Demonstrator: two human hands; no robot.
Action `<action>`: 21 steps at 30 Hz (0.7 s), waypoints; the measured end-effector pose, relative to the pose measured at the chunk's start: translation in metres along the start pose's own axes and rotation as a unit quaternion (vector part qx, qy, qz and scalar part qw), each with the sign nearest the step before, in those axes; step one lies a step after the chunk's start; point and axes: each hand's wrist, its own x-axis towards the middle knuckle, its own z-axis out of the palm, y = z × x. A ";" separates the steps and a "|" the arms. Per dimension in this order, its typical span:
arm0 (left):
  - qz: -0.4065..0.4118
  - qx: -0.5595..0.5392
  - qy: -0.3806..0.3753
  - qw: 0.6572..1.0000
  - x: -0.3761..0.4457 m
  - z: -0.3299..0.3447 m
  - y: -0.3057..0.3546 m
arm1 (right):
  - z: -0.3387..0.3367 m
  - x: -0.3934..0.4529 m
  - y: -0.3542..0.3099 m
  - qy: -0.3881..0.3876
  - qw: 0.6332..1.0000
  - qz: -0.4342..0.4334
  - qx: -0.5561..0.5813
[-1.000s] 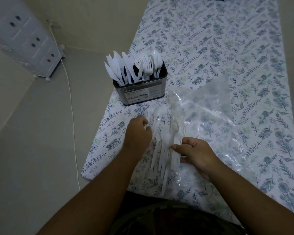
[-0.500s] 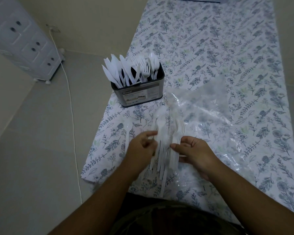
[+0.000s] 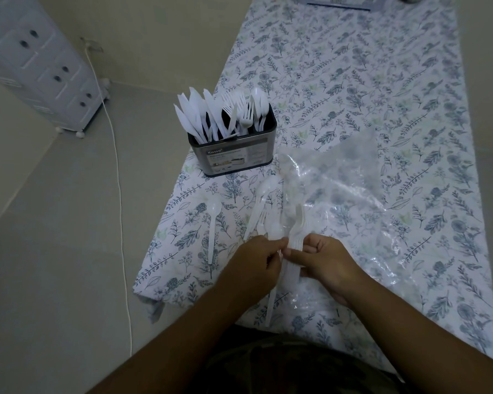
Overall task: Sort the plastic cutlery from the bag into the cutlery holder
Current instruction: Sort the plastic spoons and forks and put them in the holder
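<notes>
Floral-print cloth (image 3: 353, 89), white with blue-grey leaf sprigs, covers the table; its near-left corner hangs over a plain grey floor. A pale drawer unit (image 3: 40, 69) on small feet stands at far left, with a thin white cable (image 3: 117, 177) trailing past it across the floor.

Cutlery holder (image 3: 234, 153): dark metal-look box with a printed label on its front face, standing upright on the cloth near the left edge. White plastic knives fill its left part, forks the middle, spoons the right; all stand handle-down.

Clear plastic bag (image 3: 345, 194): crumpled, glossy, lying flat to the right of the holder and reaching toward the hands.

Loose cutlery: one white spoon (image 3: 212, 231) lies alone on the cloth, left of the hands, bowl pointing away. A further spoon and fork lie beside the bag's left edge, partly overlapping.

Right hand (image 3: 325, 263): fingers curled round a stacked bundle of forks (image 3: 295, 237), tines pointing away, thumb pressed across the handles. Left hand (image 3: 256, 263): fingertips pinched together on a white piece at the bundle's left side; which utensil cannot be told. Both hands meet just above the cloth, forearms bare.
</notes>
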 end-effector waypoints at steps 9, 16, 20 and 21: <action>-0.148 0.059 0.055 0.986 0.010 -0.001 -0.020 | -0.004 -0.001 0.010 0.048 0.996 0.021 -0.070; -0.162 0.013 0.097 0.982 0.004 -0.007 -0.023 | -0.010 -0.002 0.014 0.056 0.998 0.006 -0.040; -0.153 -0.046 0.131 0.978 -0.008 -0.005 -0.009 | -0.007 0.000 0.015 0.037 0.998 -0.017 -0.048; -0.139 -0.056 0.140 0.979 -0.010 -0.004 -0.005 | -0.004 0.000 0.014 0.032 0.998 -0.024 -0.052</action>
